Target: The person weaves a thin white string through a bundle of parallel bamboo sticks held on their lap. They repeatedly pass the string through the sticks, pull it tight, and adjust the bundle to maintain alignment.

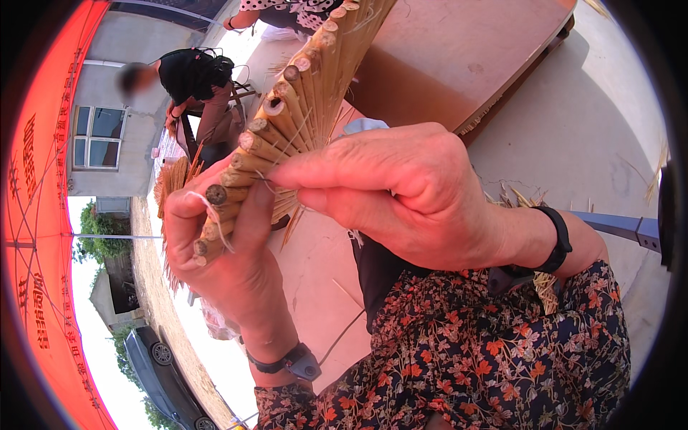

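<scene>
A fanned row of cut, straw-coloured stalks point(285, 97) runs from between my hands up to the top edge, its round cut ends facing left. My left hand point(240, 290) is closed around the near end of the row, fingers on one side and thumb on the other. A thin white cord point(213, 211) loops over the stalks beside my left fingers. My right hand point(423, 193) pinches close to the stalks near my left thumb. A fine dark sliver shows at its fingertips, too small to name. Both wrists wear dark bands.
At the upper right stands a large flat board point(466, 50) with a raised edge. A person in black point(197, 79) sits bent over at the left, near a bundle of stalks point(175, 183). A red canopy point(43, 193) spans the left side; loose straws lie on the floor.
</scene>
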A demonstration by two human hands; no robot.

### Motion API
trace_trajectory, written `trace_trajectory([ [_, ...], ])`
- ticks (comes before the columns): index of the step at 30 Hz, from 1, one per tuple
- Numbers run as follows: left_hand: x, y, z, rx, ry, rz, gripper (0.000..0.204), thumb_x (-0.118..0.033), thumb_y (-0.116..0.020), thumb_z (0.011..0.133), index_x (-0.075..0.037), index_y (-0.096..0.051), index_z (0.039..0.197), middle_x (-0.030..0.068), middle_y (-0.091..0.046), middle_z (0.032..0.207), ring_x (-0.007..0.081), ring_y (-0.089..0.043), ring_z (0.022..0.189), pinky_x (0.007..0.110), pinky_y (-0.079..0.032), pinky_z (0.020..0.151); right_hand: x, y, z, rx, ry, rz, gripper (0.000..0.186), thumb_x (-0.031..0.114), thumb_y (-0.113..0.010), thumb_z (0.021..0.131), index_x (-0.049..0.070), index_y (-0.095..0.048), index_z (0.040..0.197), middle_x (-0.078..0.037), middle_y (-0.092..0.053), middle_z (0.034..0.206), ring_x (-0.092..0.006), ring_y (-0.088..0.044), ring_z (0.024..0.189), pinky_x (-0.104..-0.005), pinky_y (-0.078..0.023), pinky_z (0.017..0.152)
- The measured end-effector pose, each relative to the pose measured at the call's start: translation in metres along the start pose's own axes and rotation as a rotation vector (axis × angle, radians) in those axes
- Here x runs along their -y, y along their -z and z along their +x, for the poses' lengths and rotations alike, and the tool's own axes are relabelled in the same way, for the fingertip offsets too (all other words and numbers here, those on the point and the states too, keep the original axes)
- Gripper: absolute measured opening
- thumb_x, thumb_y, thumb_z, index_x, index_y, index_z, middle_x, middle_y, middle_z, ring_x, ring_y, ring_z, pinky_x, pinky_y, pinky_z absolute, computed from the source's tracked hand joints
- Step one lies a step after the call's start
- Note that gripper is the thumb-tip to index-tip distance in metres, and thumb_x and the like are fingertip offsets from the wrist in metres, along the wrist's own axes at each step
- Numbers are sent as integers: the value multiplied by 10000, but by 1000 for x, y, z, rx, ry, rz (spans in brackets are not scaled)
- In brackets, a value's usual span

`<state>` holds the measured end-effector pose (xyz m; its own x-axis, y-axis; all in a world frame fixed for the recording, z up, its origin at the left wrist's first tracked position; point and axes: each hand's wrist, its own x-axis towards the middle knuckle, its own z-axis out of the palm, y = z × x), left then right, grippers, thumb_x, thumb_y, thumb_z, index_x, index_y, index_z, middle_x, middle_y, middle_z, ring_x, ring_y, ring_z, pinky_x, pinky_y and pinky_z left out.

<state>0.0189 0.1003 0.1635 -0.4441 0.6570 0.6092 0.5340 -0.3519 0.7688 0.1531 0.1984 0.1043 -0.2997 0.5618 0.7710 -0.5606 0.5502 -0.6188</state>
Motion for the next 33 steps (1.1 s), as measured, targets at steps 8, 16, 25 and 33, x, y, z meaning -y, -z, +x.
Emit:
trace_trajectory([
  [8,0,-7,-13,4,-90,245,280,107,-779,796,-4,-609,989,242,-727,1076,226,-712,961,311,-585,813,20,9,-8,27,-38,-118,210,-59,-700,863,-21,-739,1065,-124,-690,784,-210,-678,666,-291,-521,604],
  [16,9,-28,-54,280,-364,266,348,-31,-840,811,-6,-592,1054,229,-678,1096,373,-728,1013,455,-614,895,49,36,-61,36,-276,-135,201,-56,-701,852,-29,-719,1051,-128,-710,859,-229,-695,718,-300,-525,622],
  [25,14,-22,-77,430,-325,123,352,-28,-858,653,-66,-751,986,54,-557,968,224,-649,884,454,-605,905,64,43,-112,-141,-795,287,114,-3,-686,940,-27,-719,1046,-33,-680,783,-50,-575,595,-213,-428,521],
  [33,19,-22,-86,394,-288,-18,379,5,-834,668,-16,-738,1034,78,-544,976,249,-651,927,457,-623,875,79,47,-106,-164,-953,373,66,1,-665,963,-36,-706,998,-18,-646,740,-28,-549,590,-203,-397,503],
])
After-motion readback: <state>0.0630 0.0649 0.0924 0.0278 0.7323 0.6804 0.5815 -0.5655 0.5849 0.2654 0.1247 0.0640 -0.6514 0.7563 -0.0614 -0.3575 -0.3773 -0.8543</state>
